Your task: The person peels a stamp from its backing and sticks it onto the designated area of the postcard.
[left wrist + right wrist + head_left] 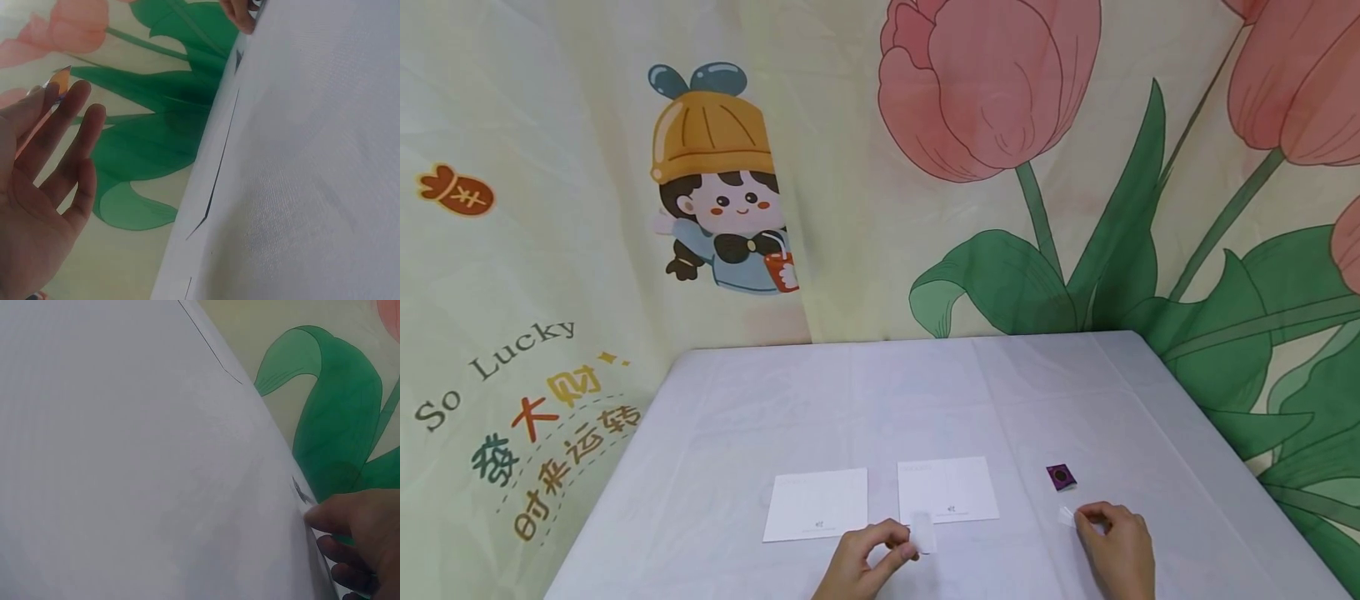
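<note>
My left hand (868,557) pinches a small pale, rectangular sticker-like piece (923,533) between thumb and index finger, above the table. From the left wrist view, an orange corner (61,80) of it shows beyond the fingertips; the other fingers of that hand are spread. Off to the right, my right hand (1116,542) pinches a small clear plastic piece (1066,517) close to the tabletop. Just beyond it lies a small dark purple square (1062,477) with a dark round centre. In the right wrist view the right hand (356,531) hides the plastic's held end.
Two white cards lie side by side on the white-covered table (850,400): a left card (817,502) and a right card (947,487), each with small print along its lower edge. Behind the table hangs a printed cloth (842,183) with tulips and a cartoon figure.
</note>
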The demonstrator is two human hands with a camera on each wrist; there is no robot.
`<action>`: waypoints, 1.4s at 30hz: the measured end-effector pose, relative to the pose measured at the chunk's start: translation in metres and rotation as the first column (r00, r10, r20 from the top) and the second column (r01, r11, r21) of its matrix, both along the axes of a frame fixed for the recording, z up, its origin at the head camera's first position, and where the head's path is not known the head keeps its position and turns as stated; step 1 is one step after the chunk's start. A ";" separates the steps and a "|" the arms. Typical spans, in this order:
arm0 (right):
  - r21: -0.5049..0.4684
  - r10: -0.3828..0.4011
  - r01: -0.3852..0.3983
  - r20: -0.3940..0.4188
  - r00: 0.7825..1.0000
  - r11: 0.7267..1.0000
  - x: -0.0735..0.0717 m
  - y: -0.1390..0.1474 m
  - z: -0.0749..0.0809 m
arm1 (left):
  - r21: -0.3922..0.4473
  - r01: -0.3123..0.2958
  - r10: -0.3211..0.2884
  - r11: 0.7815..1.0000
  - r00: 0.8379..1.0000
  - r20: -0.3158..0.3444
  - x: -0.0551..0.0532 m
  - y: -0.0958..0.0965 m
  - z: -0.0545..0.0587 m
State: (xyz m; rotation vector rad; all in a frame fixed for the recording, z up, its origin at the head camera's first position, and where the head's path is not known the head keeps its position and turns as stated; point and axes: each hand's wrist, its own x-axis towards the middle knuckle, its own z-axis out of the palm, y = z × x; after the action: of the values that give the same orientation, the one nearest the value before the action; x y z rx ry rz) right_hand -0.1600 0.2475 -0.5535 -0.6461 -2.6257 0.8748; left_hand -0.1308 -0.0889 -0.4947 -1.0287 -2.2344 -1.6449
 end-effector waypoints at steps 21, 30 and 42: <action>0.023 0.016 -0.015 -0.024 1.000 1.000 0.000 0.000 -0.003 | -0.012 0.006 -0.005 1.000 1.000 0.017 0.000 0.000 -0.003; -0.039 -0.024 0.025 0.010 1.000 0.999 -0.004 0.000 -0.009 | -0.012 0.007 -0.007 1.000 0.998 0.056 0.001 -0.001 -0.004; -0.095 0.048 -0.056 -0.084 0.995 0.994 0.000 -0.006 0.007 | 0.005 0.016 -0.017 1.000 1.000 0.015 0.000 -0.003 -0.004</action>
State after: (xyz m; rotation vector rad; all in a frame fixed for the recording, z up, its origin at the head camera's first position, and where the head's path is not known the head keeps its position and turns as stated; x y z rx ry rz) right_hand -0.1595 0.2412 -0.5470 -0.5562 -2.5501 1.0277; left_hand -0.1306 -0.0919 -0.4991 -1.0396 -2.2361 -1.6696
